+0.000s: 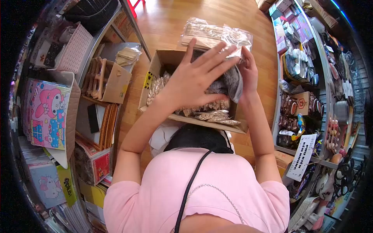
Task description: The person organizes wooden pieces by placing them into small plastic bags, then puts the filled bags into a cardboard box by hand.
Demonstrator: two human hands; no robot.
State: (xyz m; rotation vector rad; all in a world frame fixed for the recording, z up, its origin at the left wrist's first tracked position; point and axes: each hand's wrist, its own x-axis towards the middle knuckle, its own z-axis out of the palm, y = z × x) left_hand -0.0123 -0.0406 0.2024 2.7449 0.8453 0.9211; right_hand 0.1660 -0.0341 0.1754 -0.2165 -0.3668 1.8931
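An open cardboard box (155, 62) stands in front of me, holding clear packets of small wooden pieces (217, 116). My left hand (198, 77) is over the box with its fingers spread, in front of a dark grey cloth (235, 83). Whether its palm touches the cloth is hidden. At the box's right side, my right hand (248, 72) has its fingers curled at the cloth's edge and seems to grip it. Just beyond the box lie clear bags of flat wooden sticks (206, 31), partly behind my fingers.
On the left, a shelf carries a pink plastic basket (74, 48), cartoon-printed folders (46, 112) and a small cardboard box (116, 83). A metal shelf (276, 128) packed with bagged goods runs along the right. Wooden floor (163, 19) shows between them.
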